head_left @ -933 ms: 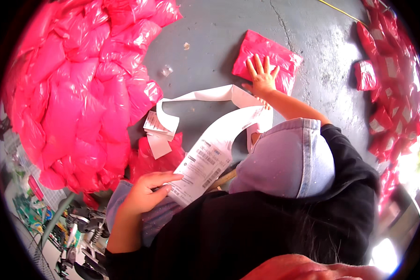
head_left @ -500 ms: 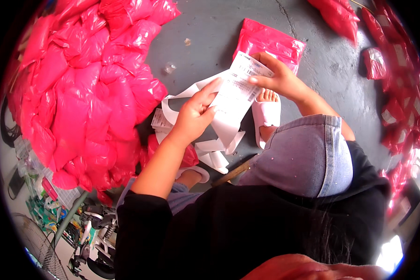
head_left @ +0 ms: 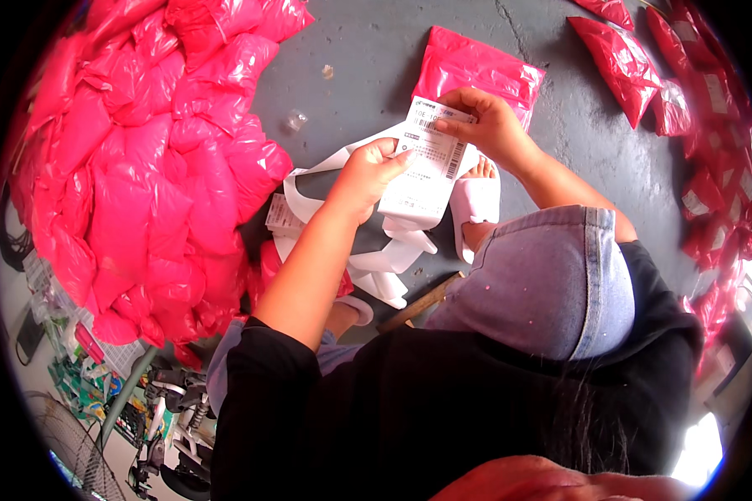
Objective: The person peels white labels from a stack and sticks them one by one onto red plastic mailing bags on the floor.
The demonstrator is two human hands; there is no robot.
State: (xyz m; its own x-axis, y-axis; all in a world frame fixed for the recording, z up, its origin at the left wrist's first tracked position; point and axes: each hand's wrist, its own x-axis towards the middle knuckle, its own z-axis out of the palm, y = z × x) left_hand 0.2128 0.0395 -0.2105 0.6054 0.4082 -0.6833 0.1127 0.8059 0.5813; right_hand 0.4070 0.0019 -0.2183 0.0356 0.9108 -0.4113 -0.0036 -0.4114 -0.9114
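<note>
White label: a printed paper label [head_left: 426,167], held up between both hands, just above a trailing backing strip and over the grey floor.
Left hand: the left hand [head_left: 368,175] pinches the label's left edge, thumb on the front, fingers curled behind; forearm bare, rising from a black sleeve.
Right hand: the right hand [head_left: 489,125] grips the label's top right corner between thumb and forefinger; wrist bent inward, forearm running back over the knee.
Backing strip: white paper ribbon [head_left: 384,259] looping in folds below the left hand, down to the floor.
Pink parcel: a flat pink bag [head_left: 476,71] lying on the floor just beyond the right hand, partly hidden by it.
Sandal: a white sandal [head_left: 476,204] with toes showing, directly under the right hand.
Knee: blue denim [head_left: 551,284], below the right forearm.
Left pile: a big heap of pink bags [head_left: 134,167], well to the left of the left hand.
Right pile: more pink bags with white labels [head_left: 710,142], well to the right of the right hand.
Floor: bare grey concrete [head_left: 359,67], cracked near the top.
Room edge: clutter and a fan grille [head_left: 67,451] at lower left, blurred.
</note>
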